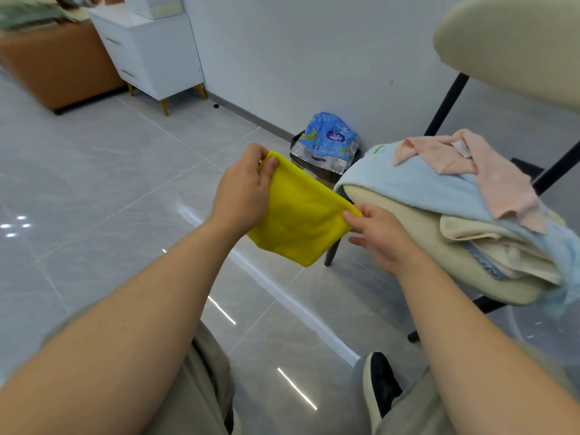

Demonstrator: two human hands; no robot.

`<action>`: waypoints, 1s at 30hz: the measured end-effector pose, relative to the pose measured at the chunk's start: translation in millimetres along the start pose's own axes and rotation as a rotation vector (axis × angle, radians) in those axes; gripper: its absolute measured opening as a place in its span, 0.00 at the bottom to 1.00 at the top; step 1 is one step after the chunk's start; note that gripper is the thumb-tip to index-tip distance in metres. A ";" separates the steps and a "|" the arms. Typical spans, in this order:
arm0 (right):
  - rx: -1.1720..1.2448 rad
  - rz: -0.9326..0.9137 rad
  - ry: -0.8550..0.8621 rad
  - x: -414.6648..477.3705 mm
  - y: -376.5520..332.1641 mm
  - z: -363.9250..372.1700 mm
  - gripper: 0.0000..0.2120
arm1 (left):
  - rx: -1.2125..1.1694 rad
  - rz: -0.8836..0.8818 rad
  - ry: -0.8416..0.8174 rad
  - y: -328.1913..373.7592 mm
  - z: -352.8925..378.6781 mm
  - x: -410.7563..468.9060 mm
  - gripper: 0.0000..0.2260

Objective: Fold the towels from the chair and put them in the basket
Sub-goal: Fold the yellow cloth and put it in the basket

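Above the grey tiled floor, in front of the person's knees, a yellow towel is held stretched between both hands, clear of any surface. Its top edge runs taut from upper left to lower right; the rest hangs below, with one corner pointing down. Whether the cloth is already doubled over cannot be told.

Left hand: grips the upper left corner, thumb laid over the near face, fingers curled behind the cloth.

Right hand: pinches the right corner between thumb and forefinger. The remaining fingers sit loosely below the cloth, not touching it.

Chair: stands to the right, with a cream padded seat, dark legs and a cream backrest above. Piled on the seat are a light blue towel, draped over the front edge, a pink towel crumpled on top of it, and a cream towel beneath, bunched toward the right side. The yellow towel's right corner is just beside the seat's front edge but apart from it.

Behind the towel, against the wall, is a dark waste bin with a blue plastic wrapper sticking out of the top. A white cabinet on gold legs stands at upper left, beside a brown upholstered piece. Khaki trousers and one dark shoe show along the bottom of the view.
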State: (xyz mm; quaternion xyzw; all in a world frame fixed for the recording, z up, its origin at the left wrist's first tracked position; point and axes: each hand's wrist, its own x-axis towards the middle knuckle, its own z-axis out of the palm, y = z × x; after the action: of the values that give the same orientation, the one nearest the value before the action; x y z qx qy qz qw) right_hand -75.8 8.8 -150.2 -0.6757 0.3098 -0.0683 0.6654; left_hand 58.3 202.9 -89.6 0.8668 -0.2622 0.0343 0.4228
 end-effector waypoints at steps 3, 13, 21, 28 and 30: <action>0.273 -0.016 0.012 3.5 -3.0 1.4 0.09 | 0.001 -0.025 -0.001 1.4 2.2 -0.1 0.14; 0.494 0.120 0.229 9.4 6.4 5.3 0.19 | -0.043 -0.106 -0.053 4.7 10.2 -2.3 0.14; 0.552 0.222 0.078 4.8 5.4 13.0 0.10 | -0.069 -0.132 -0.034 5.6 10.3 -1.7 0.11; 0.619 0.076 0.288 3.8 1.2 11.2 0.03 | -0.072 -0.129 -0.021 4.8 13.2 -2.5 0.11; 0.577 0.057 0.371 4.7 3.5 12.7 0.04 | -0.067 -0.127 -0.030 6.0 15.3 -3.6 0.12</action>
State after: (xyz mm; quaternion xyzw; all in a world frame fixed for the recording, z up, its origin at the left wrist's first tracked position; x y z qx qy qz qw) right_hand -66.8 17.5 -156.3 -0.4265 0.4123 -0.2563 0.7631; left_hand 49.9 189.9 -96.1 0.8675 -0.2138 -0.0142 0.4488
